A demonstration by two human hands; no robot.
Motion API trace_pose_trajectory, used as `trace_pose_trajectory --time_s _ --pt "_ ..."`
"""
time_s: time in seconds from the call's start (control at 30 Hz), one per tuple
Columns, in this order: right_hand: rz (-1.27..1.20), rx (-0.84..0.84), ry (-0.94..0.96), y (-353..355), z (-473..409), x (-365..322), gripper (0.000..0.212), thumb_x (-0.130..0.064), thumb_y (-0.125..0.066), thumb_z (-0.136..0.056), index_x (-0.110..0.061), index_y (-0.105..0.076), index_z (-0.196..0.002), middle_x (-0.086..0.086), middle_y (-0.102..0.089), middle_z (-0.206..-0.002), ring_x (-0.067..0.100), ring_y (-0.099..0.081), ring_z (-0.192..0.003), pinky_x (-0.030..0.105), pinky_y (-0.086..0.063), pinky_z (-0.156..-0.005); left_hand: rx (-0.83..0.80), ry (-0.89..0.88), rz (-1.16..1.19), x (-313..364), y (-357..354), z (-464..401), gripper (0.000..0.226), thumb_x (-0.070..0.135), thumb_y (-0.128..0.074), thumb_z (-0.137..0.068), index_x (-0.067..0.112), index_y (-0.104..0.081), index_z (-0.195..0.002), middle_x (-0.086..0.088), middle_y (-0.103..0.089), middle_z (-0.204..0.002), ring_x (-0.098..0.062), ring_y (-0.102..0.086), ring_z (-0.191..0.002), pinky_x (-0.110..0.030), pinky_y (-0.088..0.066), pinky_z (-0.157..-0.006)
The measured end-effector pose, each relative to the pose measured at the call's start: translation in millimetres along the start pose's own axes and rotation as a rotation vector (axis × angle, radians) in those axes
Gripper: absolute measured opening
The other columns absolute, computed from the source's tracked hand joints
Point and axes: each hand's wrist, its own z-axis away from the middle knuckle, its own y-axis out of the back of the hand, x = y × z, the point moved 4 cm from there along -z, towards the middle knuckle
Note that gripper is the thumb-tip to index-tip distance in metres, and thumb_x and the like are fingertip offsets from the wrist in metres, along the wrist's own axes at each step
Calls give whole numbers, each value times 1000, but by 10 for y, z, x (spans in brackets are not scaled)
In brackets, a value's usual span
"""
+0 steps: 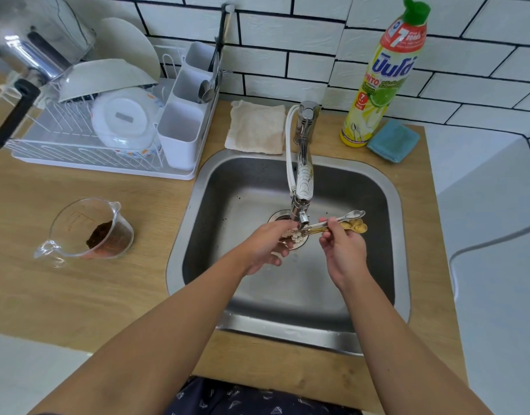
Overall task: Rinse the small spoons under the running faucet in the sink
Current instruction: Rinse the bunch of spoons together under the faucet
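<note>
Here, both hands meet over the middle of the steel sink (215, 187), just under the faucet (303, 187) spout. The right hand (343, 250) pinches a bundle of small spoons (347, 223) between thumb and fingers at mid-handle; the bowls, some gold and one silvery, stick out to the right and far side of the hand, while the handle ends point left toward the spout. The left hand (268, 244) has its fingers curled at the handle ends of the bundle, right below the spout; whether it grips the handles or only touches them I cannot tell. Water from the spout is hard to make out.

On the wooden bench (87, 289) to the left of the sink stands a clear measuring jug (90, 232) with dark grounds at its bottom. Farther left and back sits a white dish rack (87, 151) holding bowls, a plate and a cutlery caddy (182, 127). Behind the sink lies a folded beige cloth (257, 127). At the far right stands a yellow dish-soap bottle (380, 79) with a green cap, and a blue sponge (394, 140) lies just beside it on its right.
</note>
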Motion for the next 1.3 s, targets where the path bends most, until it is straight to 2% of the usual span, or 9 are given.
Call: trace_pose_trajectory --time_s 0.1,0.27,0.37,0.5,0.6,0.73,0.87,1.0,1.3 --pt "69 -59 33 -47 -9 -21 31 -3 -61 -100 -12 -77 -76 1 -71 -74 4 -56 -55 16 -52 -57 74 -124 -285 18 53 -3 28 55 -69 -86 28 -68 -80 1 -62 -73 -13 -59 -64 -25 -44 -49" --pt "177 -136 1 -131 -57 7 20 2 -57 -96 -3 -69 -81 4 -65 -67 5 -52 -52 18 -50 -54 -49 -151 -472 63 32 56 16 39 -59 -90 35 -65 -105 -4 -71 -102 -12 -73 -76 -27 -54 -48" --pt "255 -219 -50 -184 -79 12 29 2 -58 -97 -9 -71 -72 1 -65 -65 5 -53 -52 18 -50 -53 -17 -186 -643 107 115 93 19 36 -59 -84 26 -74 -90 -3 -72 -89 -12 -74 -75 -34 -62 -54" --pt "378 -370 -128 -298 -56 76 16 0 -61 -98 -2 -73 -89 9 -72 -78 5 -60 -55 19 -53 -56 -61 -178 -799 137 200 123 20 36 -62 -74 22 -74 -81 -1 -74 -83 -12 -73 -71 -31 -63 -62" --pt "400 -410 -150 -409 -47 112 12 -2 -64 -98 -1 -73 -91 6 -71 -73 6 -60 -56 18 -53 -58 -142 -96 -668 31 142 188 8 30 -57 -93 23 -59 -91 1 -71 -81 -13 -73 -64 -24 -56 -61" --pt "423 -465 -168 -494 -50 127 7 -8 -71 -95 -4 -76 -96 4 -69 -81 5 -50 -58 16 -44 -54 -55 -18 -579 -72 172 287 31 35 -39 -105 10 -50 -92 1 -47 -67 -15 -44 -48 -28 -42 -47" --pt "138 -521 -267 -483 -52 126 17 -3 -58 -102 -9 -66 -116 11 -77 -112 5 -50 -61 17 -42 -55 -248 186 62 -209 100 432 33 30 -41 -102 24 -38 -70 5 -24 -55 -12 -17 -42 -23 -20 -42" --pt "194 -600 -258 -497 1 124 22 -13 -73 -90 -15 -64 -111 10 -78 -105 5 -49 -59 16 -45 -57 -506 310 491 -348 -8 524 36 34 -43 -98 24 -40 -64 9 -17 -50 -8 -13 -36 -17 -16 -36" --pt "315 -546 -249 -355 -5 162 21 -21 -75 -89 -10 -69 -105 9 -77 -100 4 -52 -55 15 -46 -54 -407 192 428 -434 119 580 25 39 -53 -101 16 -60 -108 3 -20 -69 -6 -19 -47 -17 -20 -44"
